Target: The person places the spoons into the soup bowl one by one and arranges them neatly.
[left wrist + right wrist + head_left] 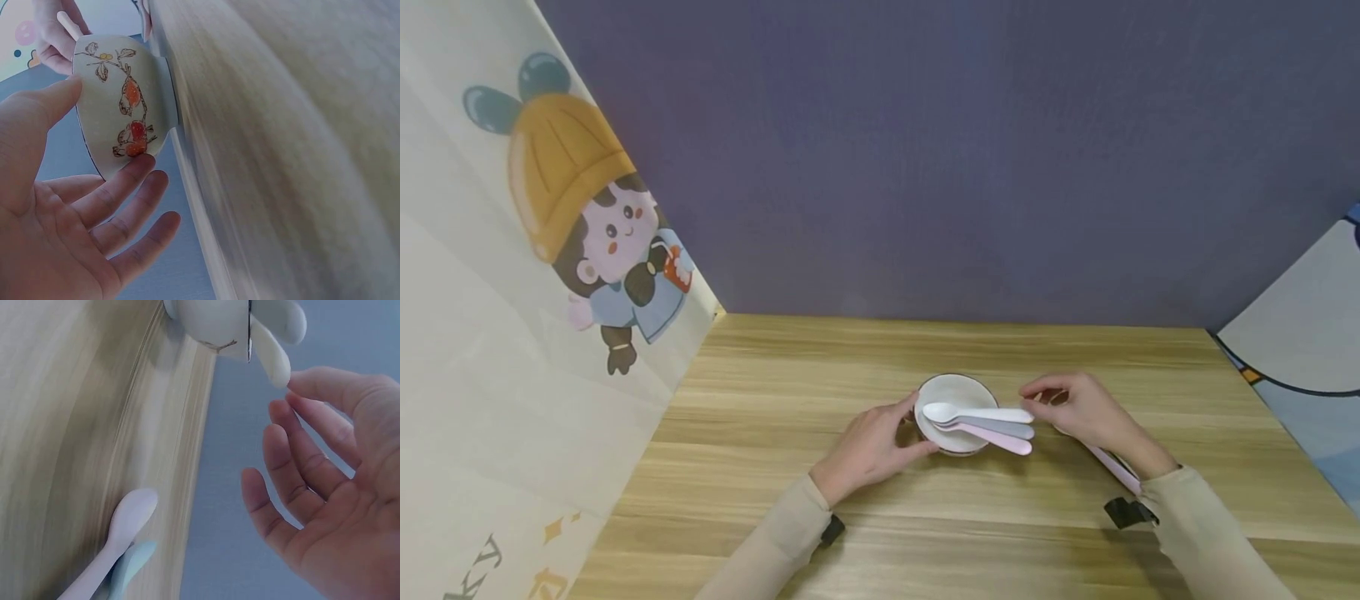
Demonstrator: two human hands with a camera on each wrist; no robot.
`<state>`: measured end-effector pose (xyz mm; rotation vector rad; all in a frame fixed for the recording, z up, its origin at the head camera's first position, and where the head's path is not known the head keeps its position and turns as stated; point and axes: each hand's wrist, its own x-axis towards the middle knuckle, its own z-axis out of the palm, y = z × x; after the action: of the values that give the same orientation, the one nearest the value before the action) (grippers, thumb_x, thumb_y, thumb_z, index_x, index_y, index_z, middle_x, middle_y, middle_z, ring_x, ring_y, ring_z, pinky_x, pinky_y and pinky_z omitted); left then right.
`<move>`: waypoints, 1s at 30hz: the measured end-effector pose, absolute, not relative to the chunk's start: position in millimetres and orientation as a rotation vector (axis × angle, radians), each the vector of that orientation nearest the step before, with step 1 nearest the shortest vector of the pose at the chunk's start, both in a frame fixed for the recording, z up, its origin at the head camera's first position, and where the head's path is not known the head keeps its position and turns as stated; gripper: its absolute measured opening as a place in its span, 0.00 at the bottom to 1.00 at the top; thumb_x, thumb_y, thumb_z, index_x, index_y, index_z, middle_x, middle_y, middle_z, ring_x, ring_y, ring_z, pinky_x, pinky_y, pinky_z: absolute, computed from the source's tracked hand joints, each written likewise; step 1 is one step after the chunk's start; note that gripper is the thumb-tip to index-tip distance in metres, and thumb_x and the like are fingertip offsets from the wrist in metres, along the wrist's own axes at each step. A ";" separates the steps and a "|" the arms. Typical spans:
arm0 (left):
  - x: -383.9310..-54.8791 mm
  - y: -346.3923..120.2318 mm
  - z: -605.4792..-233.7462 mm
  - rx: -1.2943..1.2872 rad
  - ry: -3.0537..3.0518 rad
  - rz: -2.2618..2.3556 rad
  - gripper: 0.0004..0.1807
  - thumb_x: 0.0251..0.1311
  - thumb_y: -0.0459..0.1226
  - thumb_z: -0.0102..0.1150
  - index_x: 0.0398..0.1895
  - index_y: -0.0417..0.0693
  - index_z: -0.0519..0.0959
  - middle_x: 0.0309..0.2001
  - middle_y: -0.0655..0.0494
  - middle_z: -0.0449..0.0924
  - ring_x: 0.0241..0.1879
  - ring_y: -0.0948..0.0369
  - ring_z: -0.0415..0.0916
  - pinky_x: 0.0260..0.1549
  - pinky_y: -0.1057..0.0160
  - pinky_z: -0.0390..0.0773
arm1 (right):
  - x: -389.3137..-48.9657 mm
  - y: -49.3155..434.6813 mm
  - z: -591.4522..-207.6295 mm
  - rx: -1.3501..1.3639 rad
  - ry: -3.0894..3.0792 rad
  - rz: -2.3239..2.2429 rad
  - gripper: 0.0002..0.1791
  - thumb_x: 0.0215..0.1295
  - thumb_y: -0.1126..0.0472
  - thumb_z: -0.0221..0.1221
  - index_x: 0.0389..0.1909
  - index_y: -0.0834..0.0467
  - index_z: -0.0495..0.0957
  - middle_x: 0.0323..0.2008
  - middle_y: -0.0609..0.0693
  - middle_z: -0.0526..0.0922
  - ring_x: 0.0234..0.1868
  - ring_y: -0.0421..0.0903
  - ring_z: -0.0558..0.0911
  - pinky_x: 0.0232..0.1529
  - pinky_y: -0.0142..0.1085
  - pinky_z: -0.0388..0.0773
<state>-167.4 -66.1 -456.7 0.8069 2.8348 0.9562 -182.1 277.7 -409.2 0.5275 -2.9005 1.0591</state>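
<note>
A small white bowl (934, 440) stands upright on the table; the left wrist view shows orange fruit and leafy twigs painted on the bowl (103, 128). My left hand (868, 442) holds its left side, thumb and fingers spread around the wall. Inside lean a white spoon (988, 413), a grey spoon (1003, 428) and a pink spoon (1000, 438), handles jutting over the right rim. Beside the white handle's end is my right hand (1086, 408), fingers loosely bent, fingertips at or almost touching that handle (273, 359). Nothing is clearly gripped there.
Under the right forearm lie a pale pink spoon (132, 519) and a pale green spoon (132, 565) on the wood-grain table (775, 375). A dark blue-grey panel (880, 167) rises behind the table. A printed cloth (490, 292) borders the left, another printed surface (1292, 342) the right.
</note>
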 end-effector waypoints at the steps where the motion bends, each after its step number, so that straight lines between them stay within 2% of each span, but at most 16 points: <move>1: -167.3 -66.1 -456.6 0.805 2.835 0.955 0.49 0.68 0.65 0.63 0.84 0.48 0.63 0.58 0.55 0.89 0.57 0.58 0.86 0.59 0.54 0.84 | -181.6 278.7 -409.2 0.517 -2.896 1.056 0.10 0.69 0.60 0.70 0.47 0.59 0.91 0.40 0.47 0.92 0.37 0.36 0.83 0.40 0.31 0.83; 9: -166.9 -65.8 -455.3 0.799 2.837 0.942 0.50 0.68 0.65 0.62 0.84 0.49 0.62 0.58 0.55 0.88 0.58 0.57 0.85 0.60 0.53 0.83 | -176.8 285.8 -408.8 0.456 -2.871 1.031 0.11 0.70 0.58 0.70 0.47 0.58 0.92 0.41 0.48 0.92 0.37 0.35 0.83 0.40 0.30 0.83; 20: -167.6 -65.3 -456.0 0.796 2.829 0.951 0.50 0.68 0.66 0.62 0.84 0.50 0.61 0.59 0.55 0.88 0.59 0.57 0.85 0.62 0.52 0.82 | -171.4 298.7 -415.4 0.425 -2.854 0.994 0.09 0.69 0.60 0.71 0.46 0.58 0.92 0.41 0.49 0.92 0.36 0.30 0.82 0.39 0.29 0.83; 30: -167.4 -65.7 -456.0 0.793 2.819 0.960 0.51 0.69 0.66 0.62 0.84 0.47 0.61 0.59 0.54 0.88 0.59 0.56 0.85 0.61 0.52 0.83 | -164.0 311.4 -421.3 0.358 -2.901 0.966 0.10 0.70 0.58 0.71 0.47 0.58 0.91 0.42 0.50 0.92 0.36 0.32 0.83 0.38 0.30 0.84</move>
<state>-167.4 -65.7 -456.0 0.7931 2.8192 0.9604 -164.0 311.4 -421.3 0.3585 -2.9010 0.9664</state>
